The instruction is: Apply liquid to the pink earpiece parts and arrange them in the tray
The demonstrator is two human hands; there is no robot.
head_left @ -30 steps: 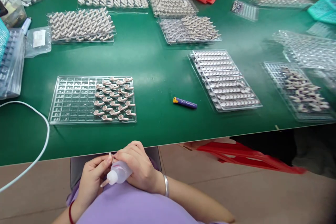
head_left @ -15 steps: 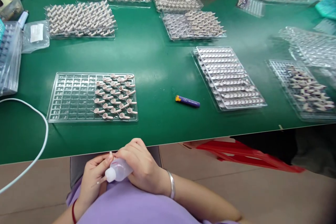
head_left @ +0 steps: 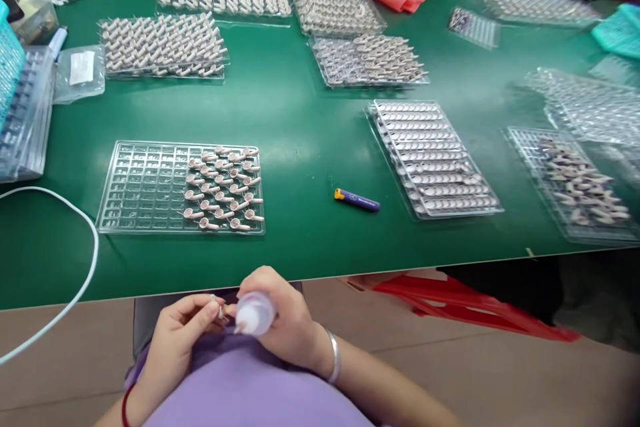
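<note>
My right hand [head_left: 287, 320] is wrapped round a small translucent squeeze bottle [head_left: 257, 312] with a white cap, whose thin nozzle tilts down toward my lap. To its left, my left hand [head_left: 180, 333] pinches a small whitish part [head_left: 220, 310] between thumb and fingers; most of that part is hidden. The right fingertips come close to it, and I cannot tell if they touch. Both hands hang over my lap, just off the table edge. Ahead lies a clear plastic tray [head_left: 145, 187], its right side filled with several small beige earphone-like pieces [head_left: 223, 197].
A purple lighter [head_left: 357, 200] with a yellow top lies right of the tray. Trays of pale parts [head_left: 435, 160] stand farther right and at the back. A white cable [head_left: 93, 247] curves at the left, beside stacked trays [head_left: 27, 113]. A red stool [head_left: 465, 307] is under the table's edge.
My right hand has drawn the bottle rightward, away from my left hand, and its cap now faces me more. The left hand keeps its pinch. The view has shifted slightly.
</note>
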